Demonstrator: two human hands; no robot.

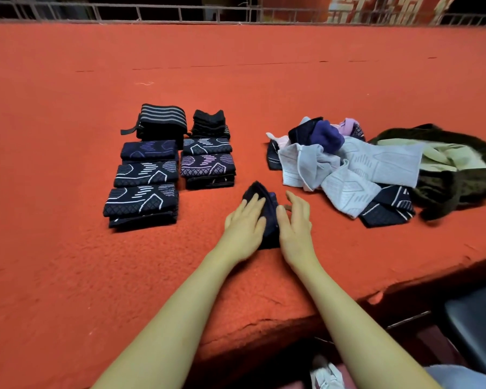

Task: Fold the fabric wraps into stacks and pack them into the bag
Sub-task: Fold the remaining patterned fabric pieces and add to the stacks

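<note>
Both hands flat on one dark wrap, mid-fold

The wrap [267, 217] lies on the bench [68, 262] between the hands, long axis running away from the person. The left hand [243, 223] presses it with straight fingers [254, 200]; the right hand [295, 220] rests at its right edge, fingers relaxed, gripping nothing. Stacks [163, 164] sit to the left, nearer the left hand; the loose pile [345, 167] and bag [458, 169] lie right.
</note>
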